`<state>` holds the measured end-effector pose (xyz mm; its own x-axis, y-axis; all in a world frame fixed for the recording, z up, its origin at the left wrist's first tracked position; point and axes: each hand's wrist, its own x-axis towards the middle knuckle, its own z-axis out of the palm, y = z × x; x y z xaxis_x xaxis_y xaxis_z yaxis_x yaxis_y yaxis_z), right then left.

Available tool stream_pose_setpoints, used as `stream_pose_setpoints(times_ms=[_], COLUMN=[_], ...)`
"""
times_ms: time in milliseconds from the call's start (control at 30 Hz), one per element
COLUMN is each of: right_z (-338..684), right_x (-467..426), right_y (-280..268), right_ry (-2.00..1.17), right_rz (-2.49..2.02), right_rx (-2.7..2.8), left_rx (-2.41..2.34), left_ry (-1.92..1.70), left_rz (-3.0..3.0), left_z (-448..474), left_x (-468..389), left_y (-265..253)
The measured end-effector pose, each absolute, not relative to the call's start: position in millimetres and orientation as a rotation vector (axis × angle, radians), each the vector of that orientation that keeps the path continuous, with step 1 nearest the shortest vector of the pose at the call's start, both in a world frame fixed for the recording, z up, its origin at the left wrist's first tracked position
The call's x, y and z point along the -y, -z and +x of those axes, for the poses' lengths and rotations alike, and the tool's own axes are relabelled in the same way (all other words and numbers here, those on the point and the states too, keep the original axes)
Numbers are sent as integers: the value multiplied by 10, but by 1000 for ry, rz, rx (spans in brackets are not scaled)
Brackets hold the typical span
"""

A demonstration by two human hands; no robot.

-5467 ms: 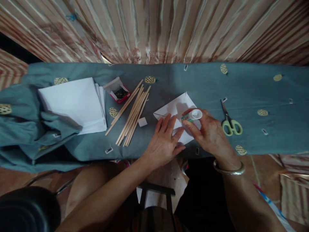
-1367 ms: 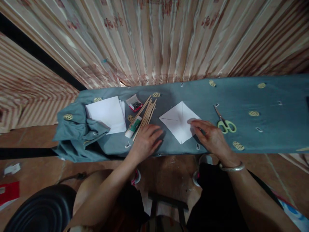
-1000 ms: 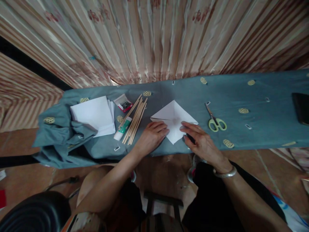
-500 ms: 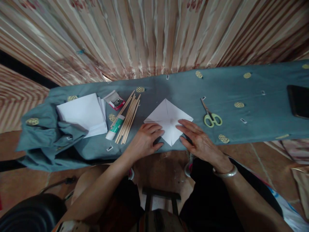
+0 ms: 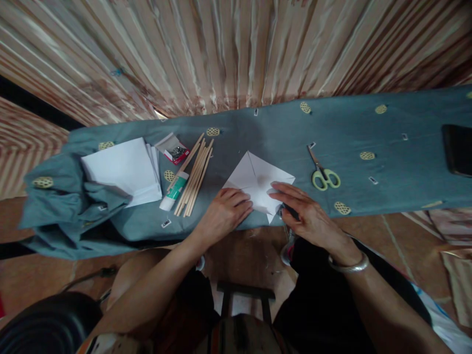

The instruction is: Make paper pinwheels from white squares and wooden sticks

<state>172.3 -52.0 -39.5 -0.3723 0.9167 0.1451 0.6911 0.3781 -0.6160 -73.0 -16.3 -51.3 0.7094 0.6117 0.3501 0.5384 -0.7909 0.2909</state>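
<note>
A white sheet of folded paper, creased across its middle, lies turned like a diamond near the front edge of the cloth-covered table. My left hand is closed over its lower left edge, fingers together and thumb out of sight. At the lower right edge, my right hand touches the paper with its fingertips, fingers stretched and slightly apart. A small pointed flap shows at the paper's near corner. Green-handled scissors lie to the right of the paper.
Left of the paper lie several wooden sticks, a glue stick, an open red-and-white box of small metal pieces and a stack of white paper. A dark phone rests at the far right. A curtain hangs behind.
The paper has turned a little, its far corner shifting left and its near corner right. My left thumb has gone from view, and those fingers are closer together.
</note>
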Motion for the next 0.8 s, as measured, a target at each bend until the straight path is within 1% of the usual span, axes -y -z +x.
stream_pose_setpoints(times_ms=[167,300,533,800], right_z=[1653,1574,1439,1319], right_x=[496,445,336,293], right_y=[372,438,540,585], right_ry=[-834,-887,-733,-568], right_rz=[-1381,-1395,-1463,-1522], right_rx=[1968,1835,1803,1795], left_rx=[-957,-960,-978,-950], left_ry=[-688,-689,-745,-795], left_rz=[2667,2626,2464,2472], left_z=[-711,-695,-654,-633], left_x=[160,174,251,247], left_y=[511,501,526,602])
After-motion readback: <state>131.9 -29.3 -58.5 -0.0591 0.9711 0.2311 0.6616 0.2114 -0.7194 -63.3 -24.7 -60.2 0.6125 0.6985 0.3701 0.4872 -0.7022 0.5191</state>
